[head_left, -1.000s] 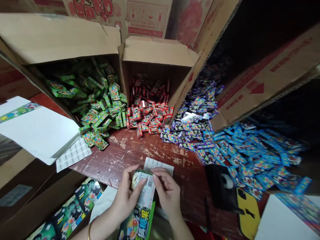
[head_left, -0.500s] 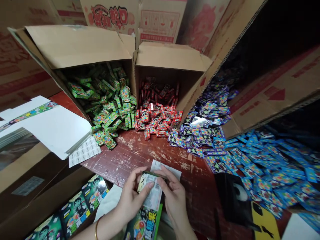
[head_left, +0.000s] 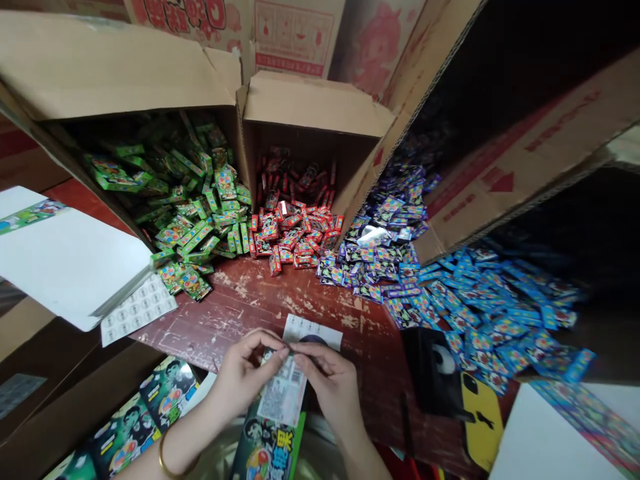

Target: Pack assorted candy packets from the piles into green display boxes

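Both of my hands are closed around the upper end of a green and black printed candy box [head_left: 267,440], held upright at an angle close to my body. My left hand [head_left: 247,370] pinches its top edge from the left, thumb and fingertips together, with a bracelet on the wrist. From the right, my right hand [head_left: 333,383] grips the same edge, its thumb beside the other thumb. A white panel with fine print shows on the box below the thumbs. Just beyond the fingers, a white sticker sheet [head_left: 327,335] lies on the table, partly covered.
Small green packets [head_left: 200,233], red packets [head_left: 295,233], purple packets [head_left: 385,260] and blue packets [head_left: 480,313] spill from cartons. White card sheets [head_left: 75,260] and another sticker sheet [head_left: 137,310] lie left. Printed boxes [head_left: 133,427] stand lower left. A yellow phone case [head_left: 480,420] lies right.
The view has shifted, so the cartons sit further left and higher. My fingertips have come together at the box's top edge, and my left thumb has moved up off the printed panel.
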Demonstrator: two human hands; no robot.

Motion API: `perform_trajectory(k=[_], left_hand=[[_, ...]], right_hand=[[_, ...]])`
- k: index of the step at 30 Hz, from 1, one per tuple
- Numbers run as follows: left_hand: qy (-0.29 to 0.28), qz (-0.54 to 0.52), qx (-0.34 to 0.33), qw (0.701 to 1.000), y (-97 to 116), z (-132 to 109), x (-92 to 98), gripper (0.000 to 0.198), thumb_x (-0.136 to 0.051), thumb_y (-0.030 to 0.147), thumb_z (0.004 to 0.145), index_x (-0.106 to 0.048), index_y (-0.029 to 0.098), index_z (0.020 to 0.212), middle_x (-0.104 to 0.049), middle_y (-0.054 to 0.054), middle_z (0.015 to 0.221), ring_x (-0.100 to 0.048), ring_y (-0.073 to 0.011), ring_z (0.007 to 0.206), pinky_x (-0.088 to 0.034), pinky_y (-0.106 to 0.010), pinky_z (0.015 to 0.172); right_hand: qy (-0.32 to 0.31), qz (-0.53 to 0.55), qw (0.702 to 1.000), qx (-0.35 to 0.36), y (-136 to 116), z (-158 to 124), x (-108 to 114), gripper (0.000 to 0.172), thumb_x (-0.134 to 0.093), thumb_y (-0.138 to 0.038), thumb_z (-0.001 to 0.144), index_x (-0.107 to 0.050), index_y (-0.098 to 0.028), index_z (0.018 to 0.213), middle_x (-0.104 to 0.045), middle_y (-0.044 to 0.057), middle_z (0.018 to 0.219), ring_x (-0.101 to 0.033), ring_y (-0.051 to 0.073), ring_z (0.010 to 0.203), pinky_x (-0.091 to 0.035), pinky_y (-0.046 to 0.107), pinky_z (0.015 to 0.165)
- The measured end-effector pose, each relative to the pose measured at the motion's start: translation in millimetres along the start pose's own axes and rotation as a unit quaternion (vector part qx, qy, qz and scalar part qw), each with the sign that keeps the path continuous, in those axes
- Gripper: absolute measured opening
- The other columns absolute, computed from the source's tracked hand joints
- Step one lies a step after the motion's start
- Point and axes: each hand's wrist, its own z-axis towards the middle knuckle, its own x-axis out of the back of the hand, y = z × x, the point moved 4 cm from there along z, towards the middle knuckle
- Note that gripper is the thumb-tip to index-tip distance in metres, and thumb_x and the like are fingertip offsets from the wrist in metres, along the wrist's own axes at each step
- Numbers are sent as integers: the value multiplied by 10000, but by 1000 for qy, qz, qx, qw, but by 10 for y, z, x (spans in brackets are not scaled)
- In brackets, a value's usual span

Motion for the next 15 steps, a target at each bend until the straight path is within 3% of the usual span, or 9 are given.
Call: perform_trajectory(k=[4, 8, 11, 15], left_hand=[[15, -35, 52, 998, -82, 78, -85, 218, -655, 379, 813, -654, 164, 852, -656, -20, 731, -585, -149, 667, -450, -236, 608], [8, 40, -16, 999, 29, 64, -156, 285, -578, 387, 865, -623, 172, 684, -580, -21, 711, -557, -159, 691, -430, -252, 628], [-6, 39, -60, 997, 54, -3, -184, 185, -581, 341, 869, -627, 194, 766, -624, -57, 893, -591, -208, 897, -452, -301, 800], [-29, -6, 5, 1000, -153, -8, -193, 182, -645, 367, 820, -593, 221, 916, -667, -38, 915, -616, -208, 880, -466, -307, 797]], right_hand=[[-24, -16, 996, -84, 45, 101, 137, 166, -751, -348, 744, -758, -196, 812, -754, 47, 786, -681, 187, 718, -533, 277, 690], [-60, -16, 992, -115, 36, 135, 190, 196, -758, -378, 725, -746, -183, 728, -727, 30, 689, -650, 174, 631, -512, 272, 622], [-59, -58, 995, -50, -47, 86, 195, 176, -720, -365, 763, -741, -195, 721, -727, 42, 748, -662, 193, 700, -519, 292, 659], [-89, -148, 984, 45, -25, 91, 295, 139, -665, -334, 806, -753, -226, 814, -726, 70, 919, -664, 233, 880, -519, 349, 796]])
